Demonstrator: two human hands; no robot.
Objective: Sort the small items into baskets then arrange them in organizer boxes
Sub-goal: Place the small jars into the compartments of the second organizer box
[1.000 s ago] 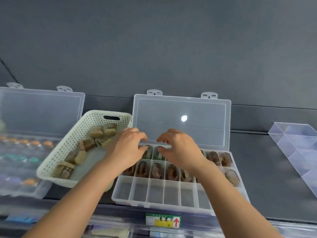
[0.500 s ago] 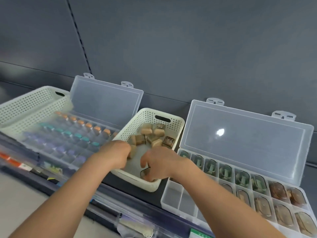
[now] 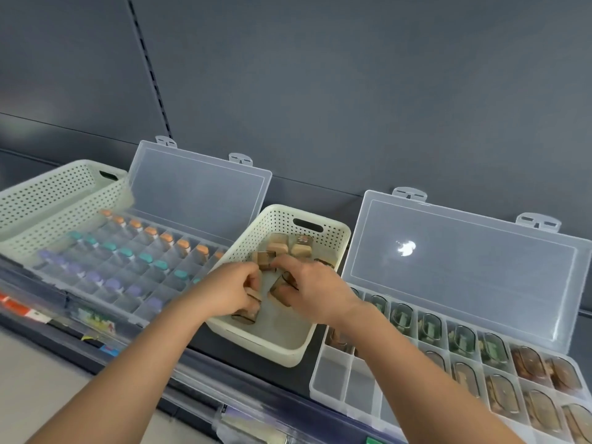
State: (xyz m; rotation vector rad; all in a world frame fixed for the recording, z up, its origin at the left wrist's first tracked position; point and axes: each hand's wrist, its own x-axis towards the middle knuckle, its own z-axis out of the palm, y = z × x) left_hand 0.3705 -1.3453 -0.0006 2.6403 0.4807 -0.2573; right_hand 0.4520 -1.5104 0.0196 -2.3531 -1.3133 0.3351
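Both my hands are down in the white basket in the middle of the shelf. My left hand is curled round one of the brown pieces at the near-left side of the basket. My right hand is pinching a see-through brown one between thumb and fingers, just beside the left. The rest of the pile sits toward the far end, under the handle slot.

The right organizer box is just right of the basket with its lid propped open, and green and brown bits fill its far rows. The left organizer box is open too, with orange, teal and purple caps in rows. A second basket overlaps its far-left end, though I can't tell if it's actually resting on it.
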